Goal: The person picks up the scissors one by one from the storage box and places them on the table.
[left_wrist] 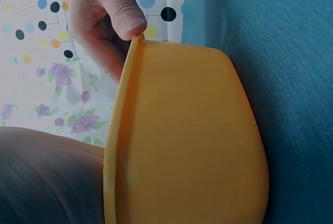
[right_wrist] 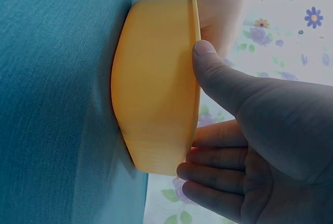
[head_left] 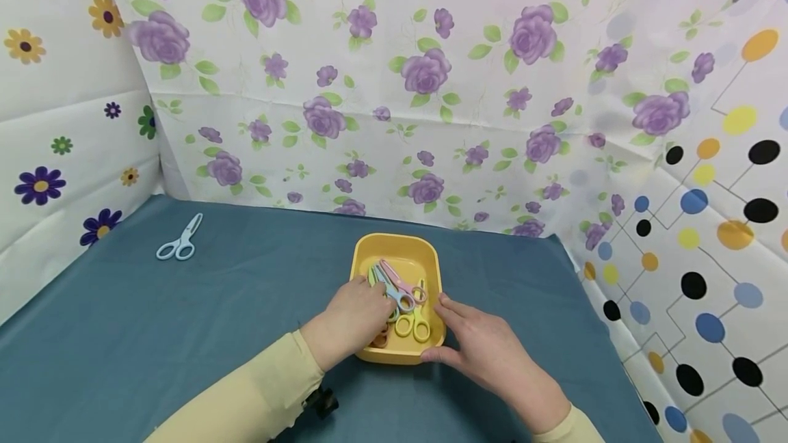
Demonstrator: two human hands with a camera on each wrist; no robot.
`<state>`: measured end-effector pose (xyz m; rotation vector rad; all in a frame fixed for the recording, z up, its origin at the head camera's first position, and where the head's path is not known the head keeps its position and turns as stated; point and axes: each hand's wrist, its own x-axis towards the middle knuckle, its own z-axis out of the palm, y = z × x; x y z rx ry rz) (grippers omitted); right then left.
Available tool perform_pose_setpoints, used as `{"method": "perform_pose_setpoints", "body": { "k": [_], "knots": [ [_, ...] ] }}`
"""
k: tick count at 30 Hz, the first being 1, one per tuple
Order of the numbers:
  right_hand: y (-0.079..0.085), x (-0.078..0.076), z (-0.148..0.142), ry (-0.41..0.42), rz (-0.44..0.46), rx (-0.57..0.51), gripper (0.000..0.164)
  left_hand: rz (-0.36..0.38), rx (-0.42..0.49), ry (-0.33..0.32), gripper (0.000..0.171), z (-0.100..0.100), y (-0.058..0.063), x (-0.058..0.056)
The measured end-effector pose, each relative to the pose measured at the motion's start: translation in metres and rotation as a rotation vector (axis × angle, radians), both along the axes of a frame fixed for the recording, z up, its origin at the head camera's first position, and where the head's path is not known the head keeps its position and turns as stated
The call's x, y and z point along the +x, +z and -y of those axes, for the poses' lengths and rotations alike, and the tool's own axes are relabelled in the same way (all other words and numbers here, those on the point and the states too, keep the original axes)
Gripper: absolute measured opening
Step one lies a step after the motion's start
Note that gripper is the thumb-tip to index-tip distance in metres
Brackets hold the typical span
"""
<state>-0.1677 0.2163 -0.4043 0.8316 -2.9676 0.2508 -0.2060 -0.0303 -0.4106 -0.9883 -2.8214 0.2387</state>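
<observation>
A yellow plastic bin [head_left: 395,359] stands on the cloth with several pairs of scissors inside. My left hand [head_left: 356,316] reaches over the bin's near left rim, its fingers down among the scissors. Those fingertips are hidden, and I cannot tell whether they grip a pair. Beside that hand lie blue scissors [head_left: 403,302], pink scissors [head_left: 403,286] and yellow scissors [head_left: 421,325]; an orange handle [head_left: 382,339] shows below its fingers. Against the bin's right side rests my right hand [head_left: 486,347], thumb at the near corner rim and fingers extended along the side.
Light blue scissors [head_left: 181,245] lie apart at the far left of the blue-grey cloth [head_left: 246,279]. A flowered curtain [head_left: 369,101] hangs along the back edge. On the right stands a dotted curtain [head_left: 708,279]. Below the left sleeve is a small black object [head_left: 325,403].
</observation>
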Motion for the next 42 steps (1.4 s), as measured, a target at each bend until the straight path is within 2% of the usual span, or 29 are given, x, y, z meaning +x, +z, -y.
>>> {"method": "perform_pose_setpoints", "body": {
  "k": [10,17,25,28,32,37,42],
  "knots": [
    [0.001,-0.001,-0.001,-0.007,0.009,0.001,0.087,0.057,0.030,-0.028,0.042,0.000,0.000,-0.003],
    [0.001,-0.002,-0.001,-0.010,0.009,0.001,0.089,0.106,0.121,-0.086,0.029,0.003,0.001,-0.006],
    [0.001,-0.002,-0.002,-0.018,0.010,0.000,0.090,0.117,0.130,-0.136,0.031,0.004,0.003,-0.009],
    [0.001,-0.001,-0.003,-0.020,0.011,-0.006,0.090,0.120,0.119,-0.104,0.033,0.002,0.005,-0.008],
    [0.001,-0.001,-0.003,-0.024,0.013,-0.012,0.091,0.091,0.128,-0.028,0.035,-0.003,0.007,-0.005],
    [-0.001,-0.001,-0.002,-0.021,0.012,-0.010,0.091,0.006,0.153,0.037,0.035,-0.008,0.001,-0.004],
    [-0.001,-0.001,-0.002,-0.019,0.010,-0.010,0.092,-0.004,0.153,0.076,0.043,-0.010,-0.004,-0.005]
  ]
}}
